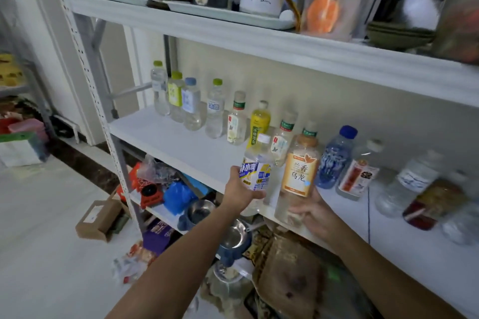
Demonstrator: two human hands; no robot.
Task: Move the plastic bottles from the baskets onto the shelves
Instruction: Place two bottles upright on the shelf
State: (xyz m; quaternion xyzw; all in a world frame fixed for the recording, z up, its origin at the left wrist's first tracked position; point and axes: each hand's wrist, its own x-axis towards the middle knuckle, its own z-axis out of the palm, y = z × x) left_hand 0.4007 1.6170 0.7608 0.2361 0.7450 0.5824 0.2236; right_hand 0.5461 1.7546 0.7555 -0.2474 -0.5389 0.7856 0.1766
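A good part of the job looks done: a row of bottles [215, 109] already stands along the back of the middle shelf [160, 134], running from about ten o'clock off to three o'clock of the hands, though no basket is in sight, so I cannot tell how many are left. The left grip [239, 186] is curled round the blue-and-white labelled bottle [256, 172], and at its three o'clock the right grip [312, 211] clasps the base of the orange-labelled bottle [300, 176]; both bottles are upright at the shelf's front edge, not yet let go.
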